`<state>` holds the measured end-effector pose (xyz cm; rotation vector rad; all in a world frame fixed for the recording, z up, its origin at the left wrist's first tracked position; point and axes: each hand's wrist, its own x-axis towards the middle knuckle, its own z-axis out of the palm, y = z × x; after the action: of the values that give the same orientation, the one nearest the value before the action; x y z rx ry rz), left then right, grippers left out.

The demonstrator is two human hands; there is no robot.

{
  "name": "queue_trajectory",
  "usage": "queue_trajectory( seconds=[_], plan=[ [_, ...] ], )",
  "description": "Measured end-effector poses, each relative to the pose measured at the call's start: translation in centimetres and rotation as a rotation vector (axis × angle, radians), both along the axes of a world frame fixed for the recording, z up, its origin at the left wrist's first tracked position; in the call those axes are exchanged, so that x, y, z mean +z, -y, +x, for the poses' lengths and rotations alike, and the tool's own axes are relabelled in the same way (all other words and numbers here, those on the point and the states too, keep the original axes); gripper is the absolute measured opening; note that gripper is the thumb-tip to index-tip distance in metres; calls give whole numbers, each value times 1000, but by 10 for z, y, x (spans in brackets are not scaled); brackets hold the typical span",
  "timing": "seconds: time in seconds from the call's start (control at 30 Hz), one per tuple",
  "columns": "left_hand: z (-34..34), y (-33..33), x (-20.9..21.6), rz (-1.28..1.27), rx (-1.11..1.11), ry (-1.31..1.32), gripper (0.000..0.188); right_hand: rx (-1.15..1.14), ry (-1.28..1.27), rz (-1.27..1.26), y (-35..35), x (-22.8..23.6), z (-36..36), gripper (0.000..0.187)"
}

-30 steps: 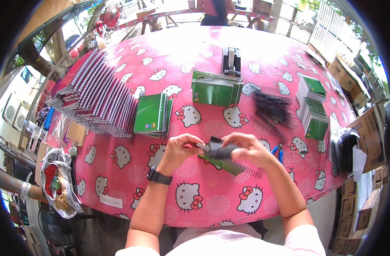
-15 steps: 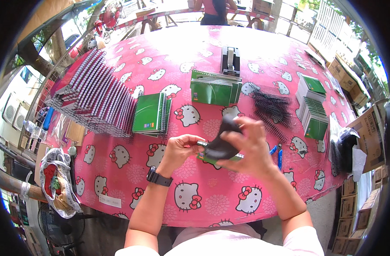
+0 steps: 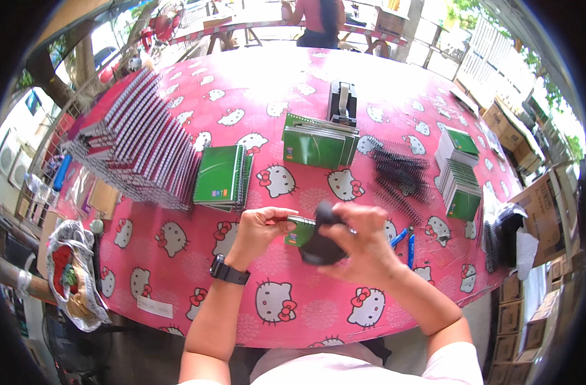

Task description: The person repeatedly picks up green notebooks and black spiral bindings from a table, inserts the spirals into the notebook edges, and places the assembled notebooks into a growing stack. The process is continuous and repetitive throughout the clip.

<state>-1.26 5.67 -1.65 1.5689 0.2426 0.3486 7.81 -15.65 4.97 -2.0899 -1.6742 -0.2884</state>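
Note:
My left hand (image 3: 259, 234), with a dark watch on its wrist, pinches the left end of a small green notebook (image 3: 295, 232) over the near middle of the table. A few coil loops show along the notebook's upper edge. In my right hand (image 3: 368, 247) is a black, soft-looking thing (image 3: 322, 249), its kind unclear, which covers the notebook's right part. Motion smears that hand's fingers a little. Two blue-handled tools (image 3: 411, 251) lie just right of it. Loose black spiral coils (image 3: 399, 172) are heaped farther off, beside a stack of green notebooks (image 3: 315, 147).
Coil-bound green notebooks (image 3: 217, 173) lie left of centre, by a tall stack of notebooks (image 3: 135, 141). More green notebooks (image 3: 461, 183) stand at right. A black and grey device (image 3: 342, 102) sits behind the middle stack. The pink patterned cloth (image 3: 318, 301) covers the table. Another person (image 3: 320, 22) is beyond.
My right hand and the black thing have shifted slightly left and down across the notebook, baring its left end more. My left hand still pinches the notebook. The whole view has shifted slightly.

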Motion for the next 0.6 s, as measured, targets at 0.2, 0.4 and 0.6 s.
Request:
queue_trajectory(
  seconds=[0.2,0.4,0.6],
  plan=[
    [-2,3,6,9,-15,75,18,80,21,-154,0,-3,-5,64],
    [-6,-6,4,104,-92,94,15,49,-323,71,4,32,31,68],
    [-1,-6,-4,160,-139,171,16,190,-1257,-55,4,3,54,53]
  ],
)
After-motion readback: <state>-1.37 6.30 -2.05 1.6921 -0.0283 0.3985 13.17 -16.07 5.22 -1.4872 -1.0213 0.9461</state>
